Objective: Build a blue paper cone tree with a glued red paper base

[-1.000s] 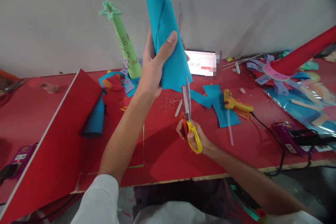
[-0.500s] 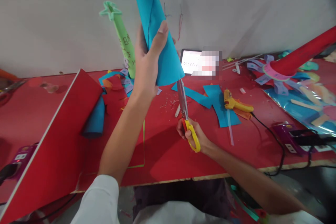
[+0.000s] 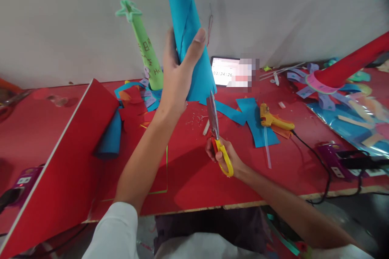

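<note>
While left hand (image 3: 180,71) wraps the rolled blue paper cone (image 3: 202,79), upper centre, long axis steep, right hand (image 3: 226,153), below, grips yellow-and-red-handled metal scissors (image 3: 213,120), tips up at its lower rim; contact unclear.

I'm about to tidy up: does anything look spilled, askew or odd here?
Small pale scraps lie scattered on the red tabletop, left of the scissors, like spilled litter. The yellow glue gun sits partly over blue paper, perhaps a poor spot if hot.
</note>
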Motion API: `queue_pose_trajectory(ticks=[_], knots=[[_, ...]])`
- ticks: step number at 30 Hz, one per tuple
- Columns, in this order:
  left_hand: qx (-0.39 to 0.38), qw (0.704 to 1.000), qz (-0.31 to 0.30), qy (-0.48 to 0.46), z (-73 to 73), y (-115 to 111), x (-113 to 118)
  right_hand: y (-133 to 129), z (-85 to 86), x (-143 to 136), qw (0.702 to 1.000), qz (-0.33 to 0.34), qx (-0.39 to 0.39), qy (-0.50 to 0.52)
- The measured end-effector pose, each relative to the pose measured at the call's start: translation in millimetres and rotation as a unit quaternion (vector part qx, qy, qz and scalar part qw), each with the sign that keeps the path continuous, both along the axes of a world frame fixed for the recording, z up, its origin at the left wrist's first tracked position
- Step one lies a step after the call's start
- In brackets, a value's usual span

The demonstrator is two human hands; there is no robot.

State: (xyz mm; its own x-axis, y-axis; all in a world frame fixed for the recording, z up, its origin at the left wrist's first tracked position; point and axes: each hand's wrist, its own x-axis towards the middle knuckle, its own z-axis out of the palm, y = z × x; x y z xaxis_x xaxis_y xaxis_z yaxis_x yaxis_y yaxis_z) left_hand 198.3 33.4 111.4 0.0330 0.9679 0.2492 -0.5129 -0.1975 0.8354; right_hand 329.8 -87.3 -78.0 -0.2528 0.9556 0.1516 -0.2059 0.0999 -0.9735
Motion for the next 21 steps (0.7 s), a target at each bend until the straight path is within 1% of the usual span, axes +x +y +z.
queue_pose_trajectory(ticks=[1, 2, 3, 7, 13, 19, 20, 21], knots=[[0.047, 0.999, 0.024, 0.006, 0.7, -2.2, 1.9, 0.1, 1.0, -0.6, 1.000, -0.001, -0.001, 0.006], [0.076, 0.996, 0.038, 0.013, 1.3, -4.3, 3.5, 0.3, 2.0, -1.2, 1.000, -0.002, -0.002, 0.013], [0.081, 0.996, 0.038, 0.021, 1.8, -6.0, 4.6, 0.5, 2.8, -1.8, 1.000, -0.002, -0.002, 0.019], [0.059, 0.997, 0.033, 0.034, 2.7, -9.5, 6.3, 1.1, 3.7, -2.4, 1.000, -0.001, 0.001, 0.026], [0.057, 0.998, 0.019, 0.014, 1.7, -9.6, 6.9, -0.1, 1.2, 1.1, 1.000, -0.010, -0.008, 0.017], [0.054, 0.997, 0.050, 0.031, 1.6, -8.3, 7.8, -1.8, -0.5, 2.9, 0.998, -0.010, -0.064, 0.021], [0.046, 0.997, 0.051, 0.028, 2.6, -8.3, 8.0, -1.7, 0.3, 2.4, 0.997, -0.015, -0.079, 0.020], [0.015, 0.999, 0.036, 0.028, 3.8, -8.3, 8.1, -1.5, 1.6, 1.8, 0.995, -0.020, -0.094, 0.021]])
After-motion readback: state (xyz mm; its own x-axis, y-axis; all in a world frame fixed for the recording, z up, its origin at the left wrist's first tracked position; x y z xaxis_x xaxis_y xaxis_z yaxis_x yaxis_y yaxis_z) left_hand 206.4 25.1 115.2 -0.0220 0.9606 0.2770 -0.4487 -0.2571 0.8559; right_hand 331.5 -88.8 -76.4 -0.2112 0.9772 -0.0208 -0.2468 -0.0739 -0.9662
